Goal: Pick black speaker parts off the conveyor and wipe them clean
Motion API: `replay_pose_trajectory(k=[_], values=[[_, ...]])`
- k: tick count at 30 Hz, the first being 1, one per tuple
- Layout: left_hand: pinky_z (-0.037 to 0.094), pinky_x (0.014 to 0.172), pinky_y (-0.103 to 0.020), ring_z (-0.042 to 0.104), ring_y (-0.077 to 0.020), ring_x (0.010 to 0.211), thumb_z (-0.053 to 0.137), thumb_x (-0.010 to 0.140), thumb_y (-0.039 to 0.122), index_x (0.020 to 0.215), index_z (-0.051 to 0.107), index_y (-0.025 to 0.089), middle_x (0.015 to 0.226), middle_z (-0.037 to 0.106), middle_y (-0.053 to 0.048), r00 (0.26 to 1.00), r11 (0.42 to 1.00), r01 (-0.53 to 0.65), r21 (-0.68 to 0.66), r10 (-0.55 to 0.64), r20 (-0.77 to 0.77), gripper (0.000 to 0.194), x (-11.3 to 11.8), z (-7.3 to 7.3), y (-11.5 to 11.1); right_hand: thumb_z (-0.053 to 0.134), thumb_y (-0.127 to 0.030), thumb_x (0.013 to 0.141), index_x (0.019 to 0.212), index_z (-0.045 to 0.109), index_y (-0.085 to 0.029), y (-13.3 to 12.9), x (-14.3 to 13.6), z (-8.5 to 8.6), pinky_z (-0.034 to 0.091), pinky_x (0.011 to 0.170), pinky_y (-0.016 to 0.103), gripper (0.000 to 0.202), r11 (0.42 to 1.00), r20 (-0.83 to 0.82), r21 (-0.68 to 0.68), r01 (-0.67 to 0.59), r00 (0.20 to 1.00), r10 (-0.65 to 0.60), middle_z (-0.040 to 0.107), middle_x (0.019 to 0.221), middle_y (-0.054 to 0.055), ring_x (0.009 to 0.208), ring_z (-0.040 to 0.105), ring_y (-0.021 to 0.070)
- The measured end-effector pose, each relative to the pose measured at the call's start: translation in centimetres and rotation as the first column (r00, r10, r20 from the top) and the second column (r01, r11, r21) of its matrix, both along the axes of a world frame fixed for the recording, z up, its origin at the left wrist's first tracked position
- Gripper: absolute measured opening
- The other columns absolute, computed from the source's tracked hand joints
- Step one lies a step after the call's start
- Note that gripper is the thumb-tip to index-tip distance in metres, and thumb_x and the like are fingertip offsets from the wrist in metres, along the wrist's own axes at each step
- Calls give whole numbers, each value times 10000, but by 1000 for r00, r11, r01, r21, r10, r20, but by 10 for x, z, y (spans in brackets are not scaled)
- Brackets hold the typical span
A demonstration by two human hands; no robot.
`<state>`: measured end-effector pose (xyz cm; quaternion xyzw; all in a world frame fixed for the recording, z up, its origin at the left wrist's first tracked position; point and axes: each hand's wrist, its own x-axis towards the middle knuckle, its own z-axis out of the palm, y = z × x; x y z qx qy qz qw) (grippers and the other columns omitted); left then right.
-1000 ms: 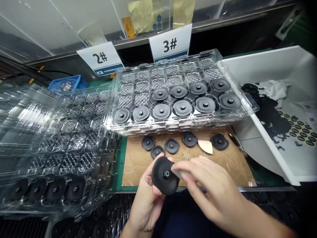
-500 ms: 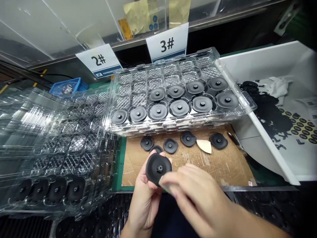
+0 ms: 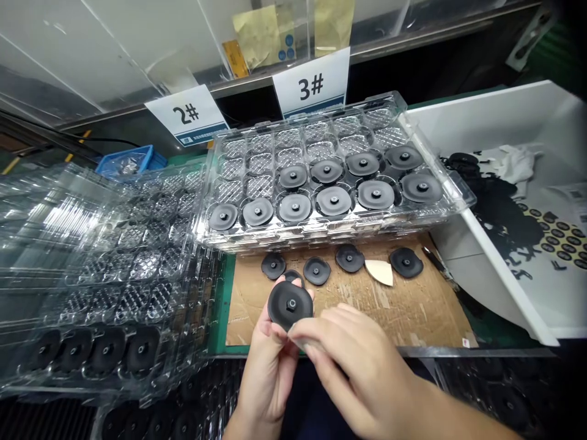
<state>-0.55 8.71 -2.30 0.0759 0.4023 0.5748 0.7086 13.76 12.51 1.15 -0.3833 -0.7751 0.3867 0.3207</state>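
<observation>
My left hand (image 3: 269, 360) grips a black rounded, dished part (image 3: 290, 304) with a small metal nut at its centre, tilted face up toward me. My right hand (image 3: 362, 360) is closed in a pinch at the lower edge of this part; whatever lies between its fingertips is too small to make out. Just beyond, several similar black parts (image 3: 316, 271) rest on a cardboard sheet (image 3: 367, 315). One of them is partly hidden behind my left fingers. Among them lies a pale cream wedge-shaped piece (image 3: 379, 272).
A clear plastic tray (image 3: 257, 235) behind the cardboard holds several black parts. Stacked clear trays (image 3: 114, 269) stand at left, near a blue bin (image 3: 156, 160). At right, a white box (image 3: 499, 278) holds black scraps and a sticker sheet. A dark knife-like tool (image 3: 438, 263) lies beside it.
Both hands and the held black part have shifted slightly left and up. My right fingertips stay at the part's lower edge. The view has tilted slightly.
</observation>
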Motion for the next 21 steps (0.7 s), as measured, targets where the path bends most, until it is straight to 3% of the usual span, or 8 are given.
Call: replay_pose_trajectory(k=[2,5,9,12,14,17,19,21], values=[[438,949,-305,479,-223,1191,493,842,206,1256,471,276,1307,532,-59,999,999,-36,-19,36,30,420,-2,-1,0,410,-193,879,1023,591,-192,5,3,-14,455,776,293,231,992,4,-103,78,997,-78,654,942,35,855,591,160],[392,1002,-345,494,-234,1178,451,864,205,1246,487,269,1316,524,-52,994,997,-61,-45,65,84,389,-5,-1,0,404,-270,900,1035,606,-203,7,16,-50,452,843,313,253,930,114,-227,289,956,-269,638,1060,50,985,576,186],[336,1044,-388,491,-248,1181,449,863,224,1256,474,277,1305,535,-47,983,996,-65,-60,75,166,397,-8,-4,0,417,-273,883,1047,628,-226,-22,32,-100,492,786,334,272,905,206,-297,305,946,-252,666,998,55,920,620,209],[328,1048,-402,467,-256,1203,495,832,279,1268,453,297,1298,541,-43,978,997,-61,-51,70,199,439,-8,-7,0,448,-261,858,1020,630,-219,-45,35,-114,512,758,333,247,888,244,-349,300,944,-223,684,957,46,876,644,216],[333,1045,-404,460,-266,1208,540,798,302,1265,457,295,1298,540,-51,982,999,-41,-30,46,182,474,-6,-7,0,452,-265,857,1020,604,-203,-46,34,-104,525,691,310,231,871,262,-372,321,936,-233,689,916,43,804,657,205],[353,1030,-389,441,-274,1221,609,752,291,1245,482,270,1301,533,-74,996,1000,-11,27,9,84,509,-4,-4,-1,454,-273,868,1031,566,-214,-33,27,-64,516,645,250,206,874,209,-366,320,943,-257,674,933,31,792,648,173],[373,1015,-366,435,-277,1224,658,710,302,1240,488,246,1299,530,-94,1000,997,-22,74,22,6,560,-2,-3,-1,473,-244,866,1046,558,-220,-23,18,-33,503,716,244,200,920,113,-255,299,954,-279,655,995,32,874,625,169],[405,987,-352,460,-274,1204,687,684,299,1246,479,254,1297,531,-95,996,995,-57,83,62,-56,601,0,-2,-2,476,-174,858,1064,556,-193,-19,7,-10,487,762,276,222,963,25,-53,264,965,-263,654,974,50,878,611,177]])
